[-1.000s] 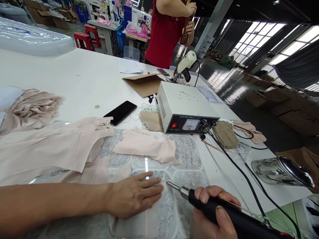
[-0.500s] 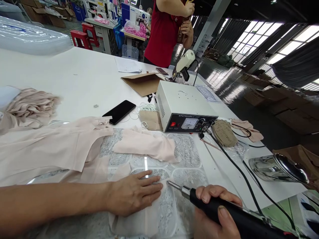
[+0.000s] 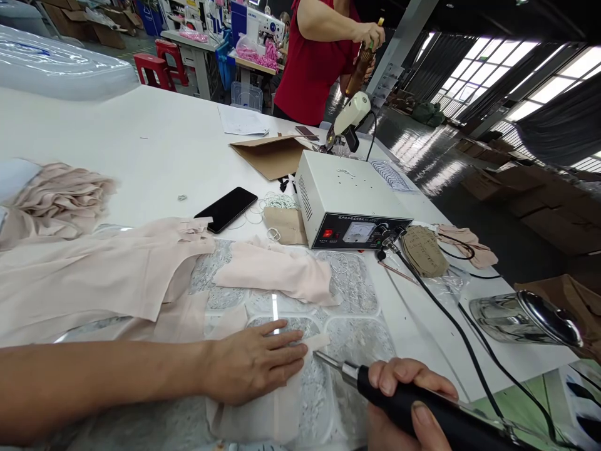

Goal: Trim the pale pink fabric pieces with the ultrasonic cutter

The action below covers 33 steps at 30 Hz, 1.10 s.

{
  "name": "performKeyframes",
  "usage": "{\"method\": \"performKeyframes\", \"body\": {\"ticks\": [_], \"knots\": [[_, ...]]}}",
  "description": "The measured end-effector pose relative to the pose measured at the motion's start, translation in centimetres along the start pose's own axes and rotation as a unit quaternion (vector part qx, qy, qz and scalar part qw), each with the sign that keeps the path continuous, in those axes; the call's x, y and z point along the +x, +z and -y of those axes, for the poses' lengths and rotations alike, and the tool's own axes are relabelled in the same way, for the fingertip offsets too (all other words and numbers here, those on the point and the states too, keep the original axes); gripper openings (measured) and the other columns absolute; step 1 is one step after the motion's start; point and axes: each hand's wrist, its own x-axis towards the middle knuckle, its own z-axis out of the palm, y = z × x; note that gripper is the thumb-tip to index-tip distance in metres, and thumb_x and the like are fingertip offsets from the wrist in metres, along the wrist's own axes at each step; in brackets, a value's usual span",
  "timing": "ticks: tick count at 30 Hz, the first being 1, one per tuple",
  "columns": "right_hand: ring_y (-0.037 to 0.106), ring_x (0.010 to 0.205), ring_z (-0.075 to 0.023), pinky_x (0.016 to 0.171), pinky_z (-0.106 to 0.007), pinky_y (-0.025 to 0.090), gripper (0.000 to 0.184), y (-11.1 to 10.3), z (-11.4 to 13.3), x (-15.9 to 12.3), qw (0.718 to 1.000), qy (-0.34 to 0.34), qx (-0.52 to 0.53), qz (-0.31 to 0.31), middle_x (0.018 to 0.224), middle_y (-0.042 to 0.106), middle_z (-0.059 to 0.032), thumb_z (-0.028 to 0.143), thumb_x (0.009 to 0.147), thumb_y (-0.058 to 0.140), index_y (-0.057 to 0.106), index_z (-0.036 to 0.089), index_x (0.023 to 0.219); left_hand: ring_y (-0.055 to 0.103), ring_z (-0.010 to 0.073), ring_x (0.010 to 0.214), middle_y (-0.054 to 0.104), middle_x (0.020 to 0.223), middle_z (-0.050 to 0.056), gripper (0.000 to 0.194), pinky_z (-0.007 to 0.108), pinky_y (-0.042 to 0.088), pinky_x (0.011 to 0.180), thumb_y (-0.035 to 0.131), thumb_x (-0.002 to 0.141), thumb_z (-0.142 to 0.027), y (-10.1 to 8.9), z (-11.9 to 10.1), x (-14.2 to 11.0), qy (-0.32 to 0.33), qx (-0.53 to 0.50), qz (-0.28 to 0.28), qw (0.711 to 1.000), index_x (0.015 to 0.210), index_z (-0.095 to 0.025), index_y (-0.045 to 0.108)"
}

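Note:
My left hand [image 3: 256,364] lies flat with fingers stretched out, pressing on a thin, pale beige fabric piece [image 3: 275,410]. A narrow end of pale cloth [image 3: 319,342] sticks out past its fingertips. My right hand [image 3: 413,382] is wrapped round a corded hand tool [image 3: 399,391] with a thick black handle and a slim metal tip. That tip is close to my left fingertips, at the cloth's edge; whether it touches I cannot tell. Under the cloth is a clear-covered grey mat [image 3: 357,341] with rounded panels. Another beige piece [image 3: 275,272] lies beyond my left hand.
A white control box [image 3: 352,194] with a dial stands behind, its black cable [image 3: 441,310] running to the right. Around it are a phone [image 3: 228,208], cardboard [image 3: 270,156] and a glass jar [image 3: 523,318]. Beige cloth [image 3: 84,269] is heaped left. A person in red [image 3: 307,69] holds a bottle.
A pale end of cloth now shows beyond my left fingertips, beside the tool tip. Both my hands stay almost in place. The other person's hands have shifted right with the bottle.

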Motion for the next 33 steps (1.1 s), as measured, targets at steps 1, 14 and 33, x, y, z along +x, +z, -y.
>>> {"method": "performKeyframes", "body": {"ticks": [1,14,33], "knots": [[0.051,0.057,-0.0116,0.053,-0.03,0.048,0.014,0.0,0.0,0.0,1.0,0.001,0.0,0.002,0.073,0.05,0.0036,0.027,0.075,0.064,0.051,0.022,0.078,0.052,0.0281,0.127,0.06,0.134,0.011,0.034,0.043,0.037,0.11,0.039,0.104,-0.021,0.0,0.0,0.0,-0.001,0.001,0.0,1.0,0.128,-0.007,0.057],[0.05,0.059,-0.0106,0.055,-0.026,0.048,0.006,-0.1,-0.3,0.1,0.999,-0.013,0.032,-0.004,0.073,0.052,0.0027,0.02,0.076,0.056,0.054,0.021,0.081,0.054,0.0285,0.126,0.062,0.131,0.012,0.034,0.044,0.041,0.107,0.035,0.104,-0.019,-0.2,0.0,0.2,0.0,-0.002,-0.009,1.0,0.126,-0.008,0.059],[0.054,0.059,-0.0128,0.055,-0.031,0.05,0.011,-0.1,-0.8,0.6,0.997,-0.08,0.004,-0.019,0.079,0.054,0.0008,0.021,0.076,0.058,0.057,0.022,0.087,0.054,0.0202,0.065,0.062,0.08,0.009,0.028,0.035,0.044,0.061,0.036,0.097,-0.008,-3.2,-2.1,0.6,-0.014,-0.016,-0.005,1.0,0.117,-0.004,0.055]]}}
